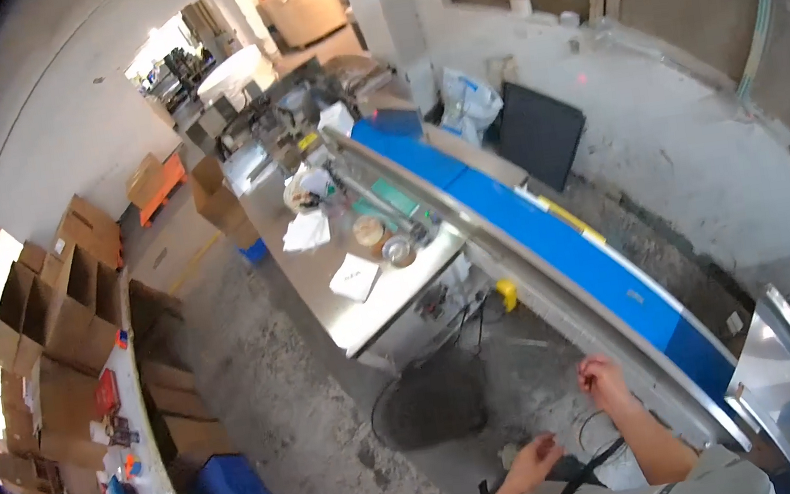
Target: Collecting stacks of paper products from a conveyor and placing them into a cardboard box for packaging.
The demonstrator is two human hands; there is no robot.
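Observation:
My right hand (603,382) is raised beside the near side of a long blue conveyor belt (539,227). Its fingers are curled in, and no object shows in them. Lower and to the left, my left hand (536,458) hovers in front of my body, fingers loosely bent and a little apart, with nothing visible between them. Neither hand touches the conveyor. Below and between the hands, a thin looped cord (596,418) shows against the floor. At the conveyor's near end stands a shiny metal chute (770,366).
A metal-topped workbench (305,290) adjoins the conveyor's left side, with white papers (356,277), a round tin (399,250) and tools. A dark round mat or patch (431,398) lies on the floor. Cardboard boxes (68,293) and a blue bin (234,490) line the left.

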